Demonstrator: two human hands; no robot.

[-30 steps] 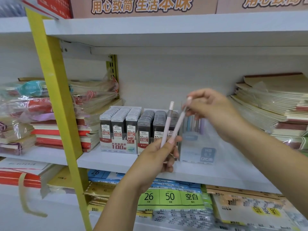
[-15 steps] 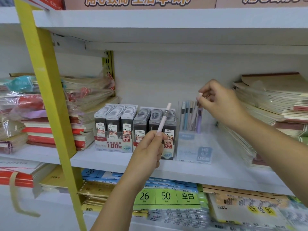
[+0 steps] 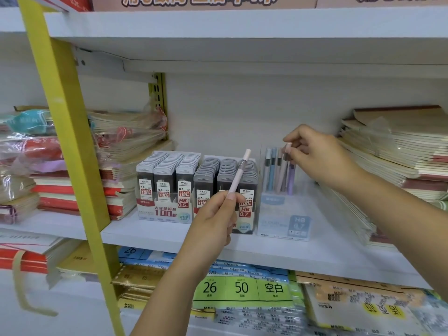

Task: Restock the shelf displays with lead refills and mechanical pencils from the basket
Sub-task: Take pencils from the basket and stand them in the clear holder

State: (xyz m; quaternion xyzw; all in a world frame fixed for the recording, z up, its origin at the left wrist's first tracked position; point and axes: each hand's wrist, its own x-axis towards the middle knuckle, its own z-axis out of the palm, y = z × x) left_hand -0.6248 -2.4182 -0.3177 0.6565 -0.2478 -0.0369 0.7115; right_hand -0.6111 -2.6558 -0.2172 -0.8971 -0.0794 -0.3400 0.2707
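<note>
The left hand (image 3: 213, 219) pinches a pink pencil (image 3: 238, 174) low on its barrel, tilted toward one o'clock before the refill boxes (image 3: 169, 180). At their three o'clock, the right hand (image 3: 315, 156) pinches the cap end of a second pencil (image 3: 288, 147) standing in the clear holder (image 3: 283, 214). Both look light, stiff and slick, best held mid-barrel; the basket is out of view, and the holder's free space is hard to make out.

The left hand (image 3: 213, 219) hides the lower end of its pencil (image 3: 238, 173) and part of the 0.7 refill box (image 3: 244, 209) label. The second pencil (image 3: 288, 147), pinched by the right hand (image 3: 320, 156), cannot be followed down into the holder (image 3: 283, 214), whose small print is blurred. The top edge cuts the sign (image 3: 201, 2). The lower-shelf packs (image 3: 351, 309) are blurred. The notebooks (image 3: 400, 151) run off the right edge.
</note>
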